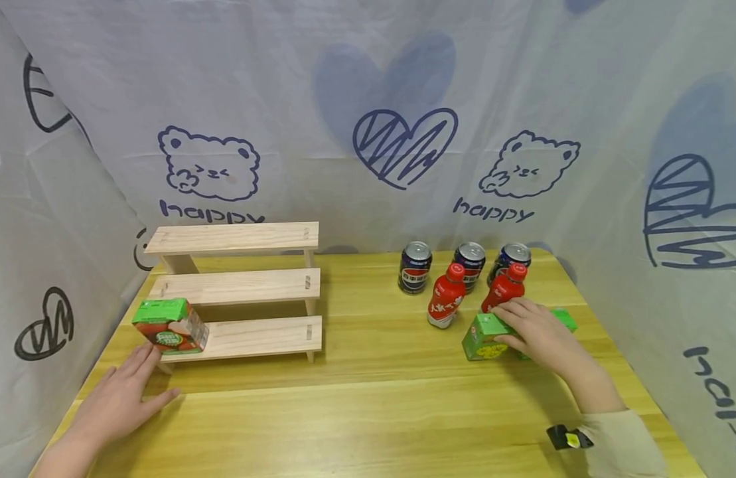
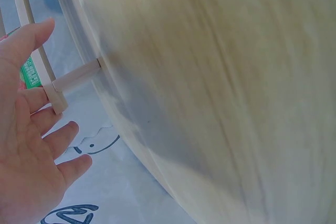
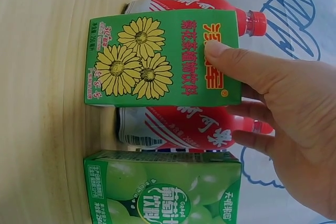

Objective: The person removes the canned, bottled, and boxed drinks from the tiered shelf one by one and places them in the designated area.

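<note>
My right hand (image 1: 537, 335) holds a green chrysanthemum tea carton (image 3: 163, 59) by its upper end, thumb on the flowered front and other fingers behind. Next to it stands a green grape juice carton (image 3: 163, 192), partly hidden by the hand in the head view. Two red bottles (image 1: 447, 296) stand just behind the cartons. On the left, my left hand (image 1: 113, 405) has its fingers extended at the front left end of the wooden three-step rack (image 1: 263, 337). A red juice carton with a green top (image 1: 170, 325) sits on the lowest step there, just beyond the fingertips.
Several dark blue cola cans (image 1: 415, 267) line the back of the wooden table (image 1: 368, 425), behind the bottles. The rack's middle and top steps rise toward the back cloth. Printed white cloth (image 1: 344, 133) encloses the table at the back and both sides.
</note>
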A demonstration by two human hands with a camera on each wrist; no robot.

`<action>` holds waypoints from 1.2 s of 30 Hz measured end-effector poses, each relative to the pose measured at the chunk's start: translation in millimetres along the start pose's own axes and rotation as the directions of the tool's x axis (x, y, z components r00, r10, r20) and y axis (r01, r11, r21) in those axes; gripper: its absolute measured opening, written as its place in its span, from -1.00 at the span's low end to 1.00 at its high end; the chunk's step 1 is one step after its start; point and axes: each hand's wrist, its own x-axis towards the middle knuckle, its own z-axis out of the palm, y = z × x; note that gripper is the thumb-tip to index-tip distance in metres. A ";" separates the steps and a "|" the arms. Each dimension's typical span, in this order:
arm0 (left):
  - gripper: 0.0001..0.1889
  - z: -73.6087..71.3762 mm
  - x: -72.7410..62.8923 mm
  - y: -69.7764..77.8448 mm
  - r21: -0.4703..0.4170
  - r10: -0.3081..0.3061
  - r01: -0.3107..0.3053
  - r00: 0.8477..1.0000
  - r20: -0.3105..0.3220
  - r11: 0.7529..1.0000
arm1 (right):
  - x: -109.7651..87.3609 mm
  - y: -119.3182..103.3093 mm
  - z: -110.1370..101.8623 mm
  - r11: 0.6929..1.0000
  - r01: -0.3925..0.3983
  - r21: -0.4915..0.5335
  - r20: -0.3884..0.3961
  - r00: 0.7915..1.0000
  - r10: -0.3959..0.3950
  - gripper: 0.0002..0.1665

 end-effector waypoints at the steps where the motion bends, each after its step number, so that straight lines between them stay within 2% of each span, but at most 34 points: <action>1: 0.03 0.1 -0.2 0.1 -0.001 0.000 0.000 1.000 0.000 1.000 | 0.0 -0.1 -0.3 1.000 0.000 -0.001 0.000 1.000 0.000 -0.37; 11: 0.03 -1.2 -0.6 1.0 -0.007 0.003 -0.003 1.000 0.000 1.000 | 0.0 -4.3 -0.7 0.999 -0.044 0.020 -0.007 0.999 0.044 -0.32; 14: 0.02 -1.9 -0.8 1.6 -0.003 0.006 -0.006 1.000 0.002 1.000 | 0.5 -7.0 0.0 0.999 -0.041 0.036 -0.049 0.998 0.043 -0.30; 18: 0.02 -2.1 -0.8 1.5 0.001 0.007 -0.007 1.000 0.005 1.000 | 3.7 -10.9 0.4 0.999 0.000 0.039 -0.136 0.991 0.005 -0.29; 26: 0.03 -1.8 -0.1 1.2 -0.003 0.001 -0.001 1.000 0.012 1.000 | 19.2 -26.8 -3.1 0.993 0.115 0.013 -0.279 0.954 -0.107 -0.30; 30: 0.05 -1.0 0.8 0.4 -0.006 0.001 -0.001 1.000 0.012 1.000 | 30.6 -36.5 -1.8 0.984 0.176 0.009 -0.332 0.929 -0.163 -0.15; 36: 0.04 0.7 0.6 -1.1 -0.008 0.013 -0.013 1.000 -0.009 1.000 | 50.5 -55.3 -0.4 0.966 0.255 0.032 -0.410 0.885 -0.220 -0.39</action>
